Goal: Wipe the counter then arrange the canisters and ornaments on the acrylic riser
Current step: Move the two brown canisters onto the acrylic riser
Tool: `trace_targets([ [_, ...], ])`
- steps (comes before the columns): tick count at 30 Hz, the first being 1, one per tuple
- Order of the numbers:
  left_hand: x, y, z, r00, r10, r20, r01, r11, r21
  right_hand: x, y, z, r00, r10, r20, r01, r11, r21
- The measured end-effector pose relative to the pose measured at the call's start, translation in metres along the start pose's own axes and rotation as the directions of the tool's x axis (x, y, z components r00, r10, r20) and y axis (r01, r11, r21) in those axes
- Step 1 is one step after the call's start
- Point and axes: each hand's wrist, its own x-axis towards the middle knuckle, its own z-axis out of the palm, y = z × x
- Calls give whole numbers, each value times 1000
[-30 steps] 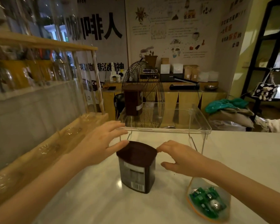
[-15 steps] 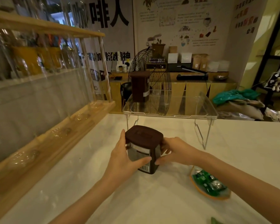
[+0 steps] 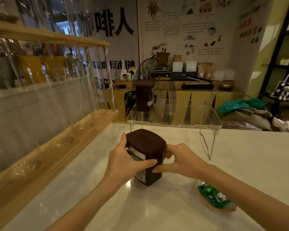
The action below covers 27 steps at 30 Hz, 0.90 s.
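Both hands clasp the upright canister on the counter: left hand on its left face, right hand on its right. The riser stands just beyond, higher, its right part bare; a second canister occupies its far-left corner.

The riser top is bare across its middle and right; only a brown canister stands at its left end. The counter right of the riser is open. A wooden rack walls the left side, and a green-filled pouch lies near right.
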Motion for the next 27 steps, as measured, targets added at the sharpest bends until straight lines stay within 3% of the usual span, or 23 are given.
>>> trace_targets([
  [8, 45, 60, -47, 974, 195, 116, -171, 967, -189, 9, -26, -45, 979, -65, -191, 98, 981, 168],
  [17, 121, 100, -27, 905, 354, 238, -312, 929, -197, 38, -9, -88, 876, 121, -467, 66, 929, 365],
  [21, 150, 97, -6, 899, 391, 194, -370, 919, -140, 59, 11, -98, 846, 187, -500, -1, 937, 350],
  [27, 179, 74, 19, 931, 351, 101, -334, 930, -156, 92, 37, -92, 818, 265, -511, -118, 946, 301],
])
